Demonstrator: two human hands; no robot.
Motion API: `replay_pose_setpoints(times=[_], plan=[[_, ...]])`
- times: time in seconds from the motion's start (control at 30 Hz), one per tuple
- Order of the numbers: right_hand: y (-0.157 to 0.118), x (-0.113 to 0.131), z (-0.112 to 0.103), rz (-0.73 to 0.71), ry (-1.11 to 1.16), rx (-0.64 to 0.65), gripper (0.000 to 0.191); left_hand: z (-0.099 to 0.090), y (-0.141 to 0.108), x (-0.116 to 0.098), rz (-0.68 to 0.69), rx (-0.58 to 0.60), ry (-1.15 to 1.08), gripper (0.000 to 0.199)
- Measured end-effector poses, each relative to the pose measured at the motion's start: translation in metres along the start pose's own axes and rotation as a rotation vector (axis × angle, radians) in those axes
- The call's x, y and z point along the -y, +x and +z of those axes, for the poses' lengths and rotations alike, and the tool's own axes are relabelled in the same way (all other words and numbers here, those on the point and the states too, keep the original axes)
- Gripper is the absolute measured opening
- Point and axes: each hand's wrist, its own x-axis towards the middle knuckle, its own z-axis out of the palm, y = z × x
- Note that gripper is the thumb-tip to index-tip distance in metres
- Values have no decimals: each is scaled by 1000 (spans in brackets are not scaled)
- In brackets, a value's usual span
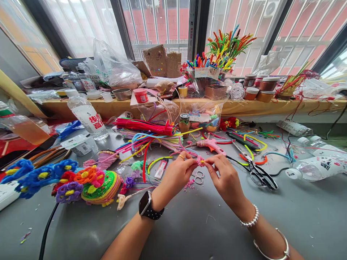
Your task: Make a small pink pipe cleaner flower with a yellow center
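A small pink pipe-cleaner flower [200, 161] with a yellow centre is pinched between my two hands above the grey table. My left hand [179, 169], with a ring and a watch at the wrist, grips its left side. On the right side, the thumb and fingertips of my right hand [223, 175] close on it. Small silver scissors [198, 177] lie just below the flower, beside pink fuzz scraps [189, 185]. Behind my fingers rests a pink glue gun [213, 145]. My fingers partly hide the flower.
Finished pipe-cleaner flowers [69, 191] lie at left, near a water bottle [88, 113]. A red pipe-cleaner bundle [145, 125] lies at the back. Black scissors [258, 175] and tipped bottles [320, 168] are at right. Jars [268, 85] line the wooden sill [255, 107].
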Motion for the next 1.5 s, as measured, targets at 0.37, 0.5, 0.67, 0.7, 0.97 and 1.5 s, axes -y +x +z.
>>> replay_pose_setpoints(times=[0.37, 0.5, 0.67, 0.7, 0.97, 1.5], plan=[[3, 3, -3, 318, 235, 38, 16, -8, 4, -5, -282, -12, -297, 28], [1, 5, 1, 276, 205, 42, 16, -8, 4, -6, -330, 72, -443, 34], [-1, 8, 4, 217, 162, 55, 16, -8, 3, -7, -349, 73, -452, 33], [-1, 8, 4, 206, 157, 60, 16, -8, 3, -7, -349, 72, -446, 32], [-3, 8, 5, 144, 129, 42, 13, -10, 4, -7, -393, 77, -416, 34], [-5, 7, 7, 57, 43, 53, 11, -12, 3, -7, -422, 101, -425, 31]])
